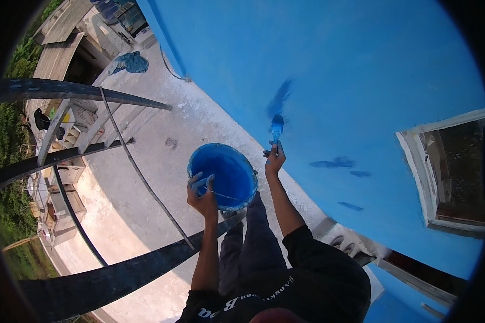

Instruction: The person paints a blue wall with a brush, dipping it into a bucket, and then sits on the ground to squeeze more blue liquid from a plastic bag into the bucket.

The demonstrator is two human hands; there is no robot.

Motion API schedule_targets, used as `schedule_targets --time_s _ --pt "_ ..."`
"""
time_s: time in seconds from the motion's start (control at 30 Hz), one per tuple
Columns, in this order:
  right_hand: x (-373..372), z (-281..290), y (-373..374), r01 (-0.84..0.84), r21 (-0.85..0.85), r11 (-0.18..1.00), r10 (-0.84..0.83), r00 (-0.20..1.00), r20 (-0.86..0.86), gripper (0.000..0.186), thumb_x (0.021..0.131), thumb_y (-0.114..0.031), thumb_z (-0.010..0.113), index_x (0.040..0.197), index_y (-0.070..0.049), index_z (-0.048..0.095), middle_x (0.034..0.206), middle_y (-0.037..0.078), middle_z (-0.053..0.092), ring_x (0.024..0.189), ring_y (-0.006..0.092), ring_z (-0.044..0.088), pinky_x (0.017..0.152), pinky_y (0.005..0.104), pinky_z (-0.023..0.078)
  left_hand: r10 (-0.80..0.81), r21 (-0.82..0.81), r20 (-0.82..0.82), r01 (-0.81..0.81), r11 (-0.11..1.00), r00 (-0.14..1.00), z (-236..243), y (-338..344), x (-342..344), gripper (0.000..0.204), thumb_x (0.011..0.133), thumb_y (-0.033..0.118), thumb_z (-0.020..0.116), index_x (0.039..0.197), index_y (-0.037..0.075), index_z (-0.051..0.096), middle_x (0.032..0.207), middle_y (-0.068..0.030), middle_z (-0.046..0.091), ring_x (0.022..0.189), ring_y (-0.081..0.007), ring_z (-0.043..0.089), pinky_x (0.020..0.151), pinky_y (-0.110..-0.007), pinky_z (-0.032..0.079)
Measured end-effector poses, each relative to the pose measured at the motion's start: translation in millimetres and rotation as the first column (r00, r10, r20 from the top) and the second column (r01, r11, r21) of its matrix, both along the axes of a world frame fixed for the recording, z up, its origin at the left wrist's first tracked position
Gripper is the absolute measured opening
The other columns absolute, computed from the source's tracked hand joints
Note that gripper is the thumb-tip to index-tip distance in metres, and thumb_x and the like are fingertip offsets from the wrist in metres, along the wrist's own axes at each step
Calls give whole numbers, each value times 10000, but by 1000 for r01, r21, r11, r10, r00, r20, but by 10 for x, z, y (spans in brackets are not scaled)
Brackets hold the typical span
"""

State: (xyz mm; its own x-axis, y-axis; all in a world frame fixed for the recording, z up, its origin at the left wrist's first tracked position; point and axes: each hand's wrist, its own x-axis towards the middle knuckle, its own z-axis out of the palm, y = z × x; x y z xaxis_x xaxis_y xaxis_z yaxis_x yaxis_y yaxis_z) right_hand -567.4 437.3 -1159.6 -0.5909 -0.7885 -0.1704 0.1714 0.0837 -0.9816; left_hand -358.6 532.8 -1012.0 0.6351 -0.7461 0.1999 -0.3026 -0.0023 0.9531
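1. Flat paintbrush with blue-smeared handle and dark wet bristles point(277, 125): up against the bright blue painted wall point(372, 59), bristles at the lower end of a dark blue streak point(281, 98); exact contact hard to tell.
2. Right hand point(275, 159): fingers closed around the brush handle, bristles pointing away from the person, paint on the fingertips.
3. Round bucket with paint-crusted rim and blue inside point(249, 168): left of the brush, held in front of the legs, mouth facing up; paint level unclear.
4. Left hand point(202, 196): fingers bent, partly closed on the bucket at its near-left rim, blue paint on them; thin wire handle point(223, 195) runs from the hand across the mouth. Rim or wire grip, cannot tell.
5. More dark blue patches point(334, 162) on the wall, right of the brush; white-framed window point(417, 172) beyond them.
6. Pale, stained concrete floor point(161, 129) below; long dark rails with crosspieces point(118, 280) on the left.
7. Farther off: crumpled teal sheet point(129, 63) on the floor, green plants point(19, 124) at far left.
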Motion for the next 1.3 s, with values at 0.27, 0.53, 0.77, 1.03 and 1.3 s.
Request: schedule_targets --time_s 0.27,0.53,0.77,1.03,1.3 --pt "-492 1542 1564 -360 33 932 358 932 62 327 970 -208 594 1132 71 649 800 136 706 519 162 624 455 251 437 -384 -100 18 383 918 923 334 213 -204 175 679 79 858 747 37 703 1029 -106 713 960 -278 672 851 -393 523" --pt "-694 2372 2590 -521 624 582 765 611 -203 295 911 -179 615 1072 60 679 715 132 712 559 187 686 528 313 525 -692 -155 -58 678 718 720 835 1043 -496 195 661 123 870 781 56 731 1024 -98 719 992 -275 673 871 -410 528" --pt "-479 2138 3110 -348 707 615 740 565 -366 236 860 -176 641 899 47 707 695 169 706 606 253 713 615 372 566 -854 -174 88 852 493 512 1117 1654 -671 243 657 145 873 826 34 737 1036 -79 717 1009 -251 664 946 -409 495" --pt "-725 2142 4049 -232 706 669 654 636 -411 284 843 -232 658 927 30 726 687 172 699 592 261 707 635 377 555 -887 -212 155 892 400 435 1219 2360 -852 212 669 133 870 777 30 720 1031 -79 716 1008 -259 667 941 -398 502" --pt "-459 2533 5702 -149 673 725 533 740 -410 273 856 -233 656 970 6 722 681 181 691 671 312 710 707 410 552 -916 -178 24 903 390 400 1231 3674 -855 230 668 154 877 776 28 718 1035 -88 718 1011 -252 673 902 -393 514"
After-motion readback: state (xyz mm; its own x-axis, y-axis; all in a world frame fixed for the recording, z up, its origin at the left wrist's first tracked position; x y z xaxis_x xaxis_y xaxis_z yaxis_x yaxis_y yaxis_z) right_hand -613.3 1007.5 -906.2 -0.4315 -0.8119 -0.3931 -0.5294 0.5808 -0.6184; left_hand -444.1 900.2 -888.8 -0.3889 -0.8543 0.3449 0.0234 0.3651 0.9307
